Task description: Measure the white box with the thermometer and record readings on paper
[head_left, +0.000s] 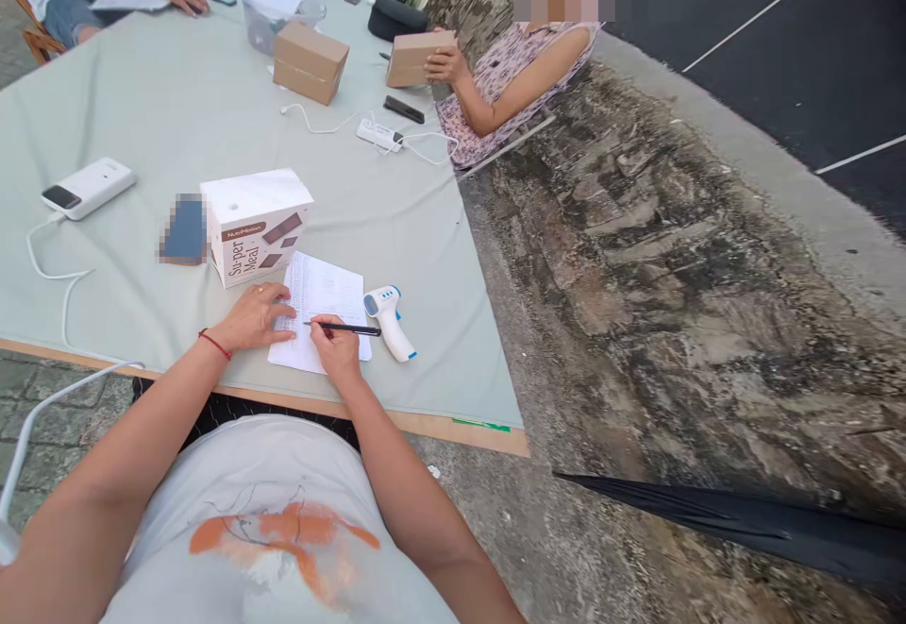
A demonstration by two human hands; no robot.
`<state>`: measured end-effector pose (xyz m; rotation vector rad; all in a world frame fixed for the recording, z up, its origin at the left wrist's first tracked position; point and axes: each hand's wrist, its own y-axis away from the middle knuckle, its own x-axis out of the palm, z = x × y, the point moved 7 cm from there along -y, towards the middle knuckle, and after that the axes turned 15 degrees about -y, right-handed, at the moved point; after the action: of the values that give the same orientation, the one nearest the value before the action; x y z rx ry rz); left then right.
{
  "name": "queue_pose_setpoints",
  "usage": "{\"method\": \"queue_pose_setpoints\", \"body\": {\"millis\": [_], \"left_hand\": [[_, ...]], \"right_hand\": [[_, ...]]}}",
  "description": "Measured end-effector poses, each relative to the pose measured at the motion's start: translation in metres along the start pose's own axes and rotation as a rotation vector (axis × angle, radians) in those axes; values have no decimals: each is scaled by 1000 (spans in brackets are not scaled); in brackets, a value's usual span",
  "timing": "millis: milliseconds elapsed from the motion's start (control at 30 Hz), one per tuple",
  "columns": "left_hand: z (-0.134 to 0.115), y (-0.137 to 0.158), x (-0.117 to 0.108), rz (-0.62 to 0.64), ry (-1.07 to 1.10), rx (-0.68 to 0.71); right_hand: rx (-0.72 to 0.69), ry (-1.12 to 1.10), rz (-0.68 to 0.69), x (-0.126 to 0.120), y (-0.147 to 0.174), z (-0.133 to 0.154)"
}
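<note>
A sheet of paper (329, 286) covered in small print or writing lies near the table's front edge. My left hand (256, 315) rests on its left side, fingers spread and holding nothing. In my right hand (336, 348) is a black pen (346, 327), its tip against the paper. To the right of the paper lies a white and blue infrared thermometer (391, 322). Just behind my left hand stands a white box (259, 223) printed "Super Meal". A dark blue, blurred object (184, 229) sits at that box's left.
A white power bank (89, 188) with a cable lies at the left. Farther back are a cardboard box (310, 62), a plastic bin (261, 29), a black phone (404, 109) and a white power strip (380, 134). A person at the right holds another cardboard box (417, 59). A stone wall borders the table.
</note>
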<state>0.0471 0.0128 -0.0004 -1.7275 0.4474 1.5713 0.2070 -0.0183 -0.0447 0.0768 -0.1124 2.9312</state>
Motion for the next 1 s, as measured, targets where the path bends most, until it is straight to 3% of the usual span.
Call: {"method": "queue_pose_setpoints", "body": {"millis": [1000], "left_hand": [[2, -1, 1, 11, 26, -7]], "right_hand": [[15, 30, -17, -2, -1, 1]]}}
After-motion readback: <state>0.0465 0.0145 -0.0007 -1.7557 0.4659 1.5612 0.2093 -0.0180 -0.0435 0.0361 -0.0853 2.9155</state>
